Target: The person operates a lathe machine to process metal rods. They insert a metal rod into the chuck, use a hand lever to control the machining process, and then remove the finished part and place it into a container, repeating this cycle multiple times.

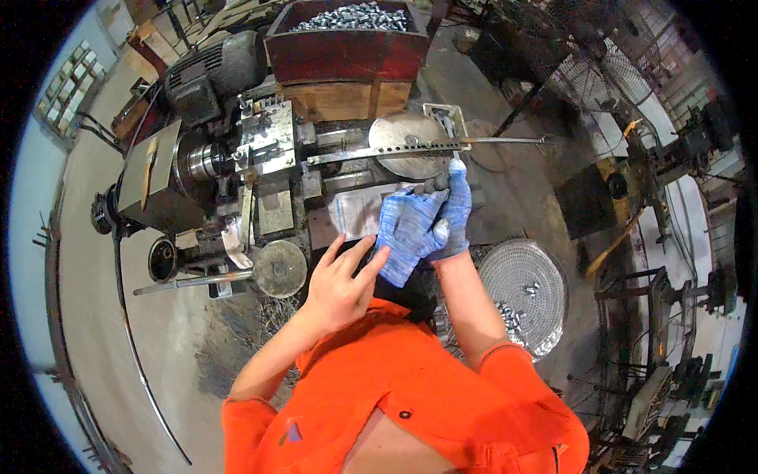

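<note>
My bare left hand point(339, 284) is raised with its fingers stretched and apart. Its fingertips are at the edge of a loose blue-and-white knitted work glove point(407, 229), and I cannot tell whether they touch it. My right hand point(454, 213) wears a matching glove with grey coating and grips the loose one by its finger end. One gloved finger points up, close to a flat metal bar with a row of holes point(387, 150). Beyond my hands lies a round metal plate point(410, 170), partly under that bar.
A bench machine with a metal block point(264, 134) and an electric motor point(217, 71) stands left. A dark red bin point(343, 59) of small metal parts sits behind. At right are a perforated round tray point(521, 276) with several parts and a large fan point(596, 63). A long-handled lever point(197, 280) juts left.
</note>
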`<act>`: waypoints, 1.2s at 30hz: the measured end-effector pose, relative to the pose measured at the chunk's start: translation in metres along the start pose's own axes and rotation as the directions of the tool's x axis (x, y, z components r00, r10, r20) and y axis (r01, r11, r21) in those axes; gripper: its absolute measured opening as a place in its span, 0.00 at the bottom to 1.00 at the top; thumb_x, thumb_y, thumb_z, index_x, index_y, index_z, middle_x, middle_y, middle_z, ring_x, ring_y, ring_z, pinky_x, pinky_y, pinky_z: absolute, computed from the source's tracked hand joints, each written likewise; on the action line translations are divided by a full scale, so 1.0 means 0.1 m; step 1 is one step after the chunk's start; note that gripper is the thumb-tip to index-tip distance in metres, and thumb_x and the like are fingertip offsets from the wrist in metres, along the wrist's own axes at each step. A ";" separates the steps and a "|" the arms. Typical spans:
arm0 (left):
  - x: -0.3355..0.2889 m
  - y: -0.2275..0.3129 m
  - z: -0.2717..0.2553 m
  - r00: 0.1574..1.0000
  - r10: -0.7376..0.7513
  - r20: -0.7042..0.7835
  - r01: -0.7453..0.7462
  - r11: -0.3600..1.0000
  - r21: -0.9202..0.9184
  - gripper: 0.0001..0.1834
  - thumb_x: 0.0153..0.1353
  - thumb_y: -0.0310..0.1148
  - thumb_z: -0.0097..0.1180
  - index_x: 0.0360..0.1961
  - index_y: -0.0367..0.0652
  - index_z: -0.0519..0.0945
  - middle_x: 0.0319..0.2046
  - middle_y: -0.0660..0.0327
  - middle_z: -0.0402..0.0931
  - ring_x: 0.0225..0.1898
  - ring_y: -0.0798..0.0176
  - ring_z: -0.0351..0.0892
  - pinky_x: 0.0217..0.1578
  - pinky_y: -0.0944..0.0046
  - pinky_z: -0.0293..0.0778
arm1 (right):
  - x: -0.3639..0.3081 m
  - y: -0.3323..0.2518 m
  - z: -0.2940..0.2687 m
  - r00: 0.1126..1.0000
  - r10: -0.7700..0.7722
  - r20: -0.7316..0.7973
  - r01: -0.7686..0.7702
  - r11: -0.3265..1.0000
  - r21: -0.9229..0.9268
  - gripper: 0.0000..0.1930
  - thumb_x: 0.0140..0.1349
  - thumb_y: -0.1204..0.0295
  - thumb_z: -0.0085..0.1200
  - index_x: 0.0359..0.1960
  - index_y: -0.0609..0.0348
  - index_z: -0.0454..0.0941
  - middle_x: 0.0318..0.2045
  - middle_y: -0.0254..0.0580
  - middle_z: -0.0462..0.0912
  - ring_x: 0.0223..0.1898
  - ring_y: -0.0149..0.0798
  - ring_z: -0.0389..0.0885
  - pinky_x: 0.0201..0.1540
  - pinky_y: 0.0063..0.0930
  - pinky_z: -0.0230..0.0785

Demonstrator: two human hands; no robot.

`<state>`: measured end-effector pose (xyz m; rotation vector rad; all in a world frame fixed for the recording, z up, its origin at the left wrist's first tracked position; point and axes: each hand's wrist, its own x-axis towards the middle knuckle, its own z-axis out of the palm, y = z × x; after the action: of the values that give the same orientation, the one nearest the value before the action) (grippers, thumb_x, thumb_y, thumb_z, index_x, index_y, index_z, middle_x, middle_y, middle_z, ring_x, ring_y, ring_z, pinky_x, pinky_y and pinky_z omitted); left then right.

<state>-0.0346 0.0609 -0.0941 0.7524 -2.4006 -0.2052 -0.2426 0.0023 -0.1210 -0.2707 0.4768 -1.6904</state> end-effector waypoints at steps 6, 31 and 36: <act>-0.01 0.07 0.07 0.998 0.034 -0.044 -0.033 0.999 0.012 0.28 0.44 0.26 0.56 0.51 0.42 0.71 0.48 0.52 0.70 0.44 0.58 0.74 0.57 0.43 0.56 | 0.03 0.10 -0.35 0.999 0.050 -0.003 -0.050 0.998 0.048 0.16 0.62 0.52 0.44 0.39 0.50 0.71 0.32 0.34 0.76 0.31 0.34 0.75 0.36 0.29 0.70; 0.11 0.03 0.34 0.855 -0.420 0.304 0.511 0.784 -0.353 0.31 0.51 0.27 0.50 0.59 0.39 0.61 0.12 0.51 0.69 0.15 0.51 0.73 0.20 0.56 0.67 | -1.03 -0.08 -0.14 0.880 0.123 0.460 0.432 0.198 -0.880 0.08 0.49 0.72 0.60 0.32 0.57 0.81 0.32 0.44 0.79 0.36 0.42 0.78 0.41 0.30 0.70; 0.12 -0.02 0.43 0.873 -0.389 0.293 0.480 0.791 -0.380 0.31 0.51 0.27 0.50 0.59 0.39 0.60 0.11 0.52 0.68 0.14 0.51 0.71 0.19 0.57 0.65 | -0.95 -0.09 -0.34 0.875 0.161 0.456 0.410 0.251 -0.877 0.08 0.53 0.71 0.58 0.34 0.60 0.80 0.30 0.41 0.79 0.34 0.38 0.77 0.41 0.27 0.70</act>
<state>-0.0670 0.0518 -0.1233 1.0929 -2.1877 -1.0303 -0.2483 0.1021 -0.1389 -1.6825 1.1336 -1.1556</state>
